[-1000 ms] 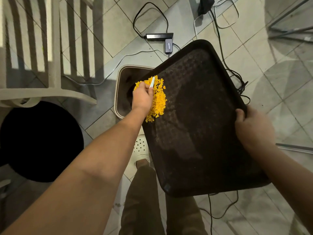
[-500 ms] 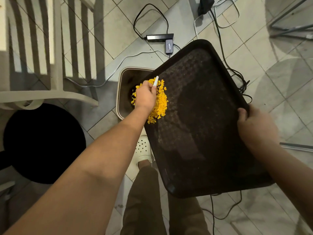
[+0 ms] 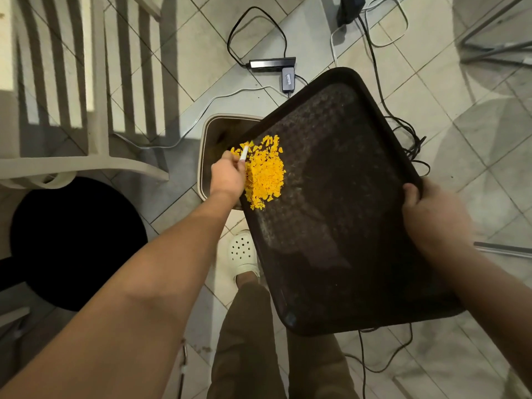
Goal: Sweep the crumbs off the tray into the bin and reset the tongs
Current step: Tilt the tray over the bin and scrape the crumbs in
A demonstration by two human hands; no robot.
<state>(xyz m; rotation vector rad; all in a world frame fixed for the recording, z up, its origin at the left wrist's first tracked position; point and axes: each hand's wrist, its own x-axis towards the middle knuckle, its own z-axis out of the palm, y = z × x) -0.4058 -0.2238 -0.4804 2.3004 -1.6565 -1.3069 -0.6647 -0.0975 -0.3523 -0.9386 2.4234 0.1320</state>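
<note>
Right hand (image 3: 431,217) grips the right rim of the tray (image 3: 345,226), thumb over the edge, holding it off the floor, its left rim over the bin (image 3: 210,145), likely so whatever is pushed over drops in. Left hand (image 3: 227,175) pinches a small white stick-like tool (image 3: 244,154), exact kind unclear, at the left rim beside the crumbs (image 3: 264,174). Crumbs sit in one yellow heap right at the left rim, a few at the lip above the bin opening; none visibly falling. Rest of tray surface looks bare. Judgement: mid-sweep, heap nearly off, a short push left should finish it.

Edges: bin is partly hidden under the tray, and only its left and far sides show, so the drop zone is narrow; crumbs at the near end of the heap could miss and land on the floor near the shoe (image 3: 241,254). Cables (image 3: 403,125) run under the far and right side. Chair (image 3: 95,110) and dark round stool (image 3: 77,243) are left, well apart. Tongs not in view.
</note>
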